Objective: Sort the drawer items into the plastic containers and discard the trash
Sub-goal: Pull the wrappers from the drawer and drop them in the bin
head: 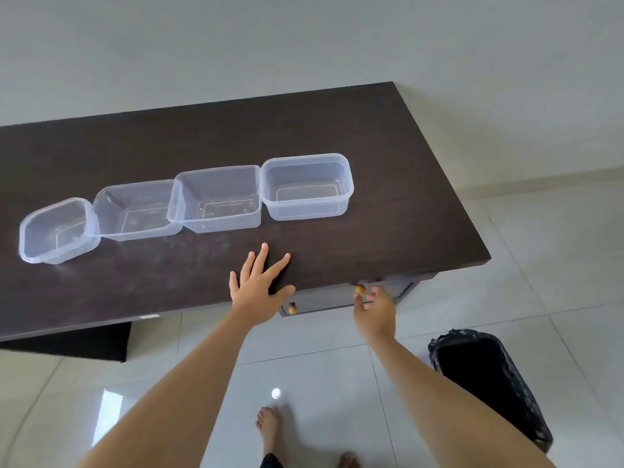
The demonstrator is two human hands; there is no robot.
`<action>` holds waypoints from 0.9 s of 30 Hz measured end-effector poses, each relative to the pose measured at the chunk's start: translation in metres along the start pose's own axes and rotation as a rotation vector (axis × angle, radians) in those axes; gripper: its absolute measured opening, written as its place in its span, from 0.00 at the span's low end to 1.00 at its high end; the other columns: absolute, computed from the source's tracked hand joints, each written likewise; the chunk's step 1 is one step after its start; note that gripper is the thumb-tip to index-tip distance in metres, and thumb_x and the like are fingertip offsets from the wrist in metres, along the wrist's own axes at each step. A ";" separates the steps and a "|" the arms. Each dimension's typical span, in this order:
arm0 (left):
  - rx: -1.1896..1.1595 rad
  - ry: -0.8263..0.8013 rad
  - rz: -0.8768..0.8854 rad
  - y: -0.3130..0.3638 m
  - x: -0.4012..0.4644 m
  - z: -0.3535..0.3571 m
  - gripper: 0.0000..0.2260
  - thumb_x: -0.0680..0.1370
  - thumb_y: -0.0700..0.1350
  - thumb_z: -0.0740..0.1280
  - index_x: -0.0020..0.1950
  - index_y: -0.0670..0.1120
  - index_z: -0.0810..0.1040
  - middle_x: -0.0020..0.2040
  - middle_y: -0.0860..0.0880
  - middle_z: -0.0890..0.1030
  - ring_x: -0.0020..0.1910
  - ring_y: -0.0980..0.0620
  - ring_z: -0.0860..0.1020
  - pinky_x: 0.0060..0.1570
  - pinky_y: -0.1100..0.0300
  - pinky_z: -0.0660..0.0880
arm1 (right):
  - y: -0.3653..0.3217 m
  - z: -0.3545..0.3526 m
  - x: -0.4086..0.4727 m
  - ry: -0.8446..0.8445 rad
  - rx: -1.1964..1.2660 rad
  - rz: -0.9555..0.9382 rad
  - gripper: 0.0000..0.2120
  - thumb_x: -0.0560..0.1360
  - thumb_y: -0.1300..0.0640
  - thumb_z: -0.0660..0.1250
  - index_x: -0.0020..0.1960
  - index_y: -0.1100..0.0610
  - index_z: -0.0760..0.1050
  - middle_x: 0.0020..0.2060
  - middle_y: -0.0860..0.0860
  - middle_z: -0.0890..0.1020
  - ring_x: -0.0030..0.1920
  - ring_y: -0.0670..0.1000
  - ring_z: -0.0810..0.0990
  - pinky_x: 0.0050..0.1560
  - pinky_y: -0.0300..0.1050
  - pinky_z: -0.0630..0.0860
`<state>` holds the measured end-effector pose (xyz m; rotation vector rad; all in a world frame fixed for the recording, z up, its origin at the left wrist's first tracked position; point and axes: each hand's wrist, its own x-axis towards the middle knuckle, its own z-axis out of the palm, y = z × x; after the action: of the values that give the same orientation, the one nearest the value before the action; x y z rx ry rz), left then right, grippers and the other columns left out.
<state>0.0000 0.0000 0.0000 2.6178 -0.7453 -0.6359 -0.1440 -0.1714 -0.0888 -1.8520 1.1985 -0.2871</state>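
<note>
- Nearest to us, the bin (489, 383) with a black liner stands on the floor tiles (320, 376) at our right side, just beside the right forearm. We think it waits there so that trash can be dropped without a step.
- Our right hand (374, 310) is at the drawer (337, 300) under the table edge. Its fingers are loosely curled near the right knob (360, 289) — we cannot tell if they already pinch it or only touch it. The left knob (292, 309) is free.
- The drawer looks closed or nearly closed, so the items to sort are still hidden inside it.
- Our left hand (258, 285) lies flat on the dark table (388, 238) near its front edge, with fingers spread and holding nothing. In our judgement it steadies the table for the pull.
- Further away, four clear containers (307, 187) stand in a row, all empty, with rims touching or overlapping — ready for sorting.
- Between the left hand and the row there is bare table. The right end of the table is also bare, and the drawer has free floor in front of it to slide out.
</note>
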 end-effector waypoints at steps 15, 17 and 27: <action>0.115 0.047 0.018 -0.006 0.005 0.007 0.27 0.77 0.60 0.61 0.72 0.69 0.53 0.78 0.57 0.41 0.77 0.49 0.40 0.73 0.39 0.40 | -0.005 0.016 0.013 0.194 0.286 0.032 0.05 0.70 0.64 0.72 0.42 0.62 0.77 0.30 0.51 0.76 0.33 0.50 0.75 0.35 0.27 0.67; 0.117 0.051 0.016 -0.006 0.005 0.007 0.27 0.77 0.60 0.61 0.72 0.69 0.53 0.78 0.57 0.41 0.77 0.49 0.40 0.73 0.39 0.41 | -0.004 0.015 0.013 0.180 0.287 0.026 0.05 0.70 0.63 0.73 0.42 0.63 0.78 0.31 0.52 0.77 0.34 0.50 0.75 0.36 0.31 0.68; 0.108 0.066 0.017 -0.006 0.003 0.008 0.26 0.77 0.61 0.61 0.72 0.69 0.54 0.78 0.58 0.42 0.77 0.50 0.41 0.73 0.39 0.41 | 0.015 0.004 -0.015 0.174 0.289 0.080 0.05 0.70 0.63 0.72 0.41 0.61 0.77 0.32 0.53 0.79 0.35 0.50 0.77 0.37 0.32 0.70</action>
<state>0.0011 0.0017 -0.0101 2.7130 -0.8014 -0.5154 -0.1583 -0.1593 -0.0989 -1.5502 1.2719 -0.5560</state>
